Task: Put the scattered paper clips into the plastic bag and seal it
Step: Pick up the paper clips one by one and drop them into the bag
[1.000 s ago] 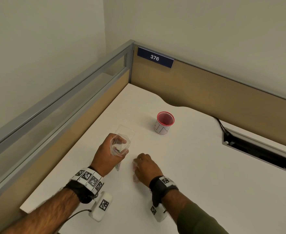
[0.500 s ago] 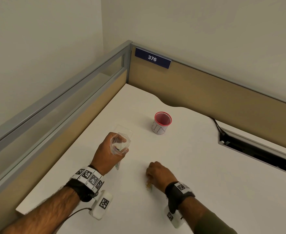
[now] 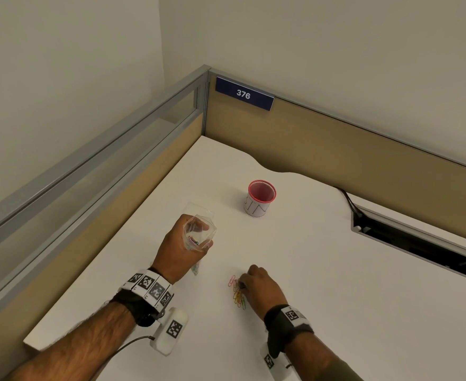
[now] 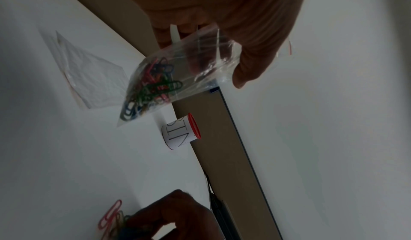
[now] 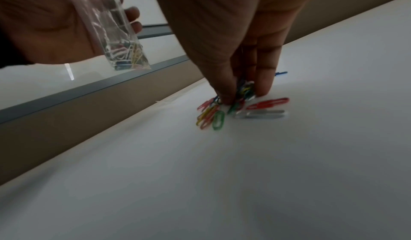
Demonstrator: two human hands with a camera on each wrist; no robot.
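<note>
Office cubicle, partition walls (image 3: 336, 149), numbered nameplate (image 3: 244, 93), white desk (image 3: 336, 270)

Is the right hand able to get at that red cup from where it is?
Probably yes. The right hand is down pinching paper clips, and only bare desk lies between it and the cup; the left hand with the bag is off to the side.

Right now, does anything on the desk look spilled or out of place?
Yes: coloured paper clips lie loose on the desk beside the right hand, which pinches several. One blue clip lies apart.
</note>
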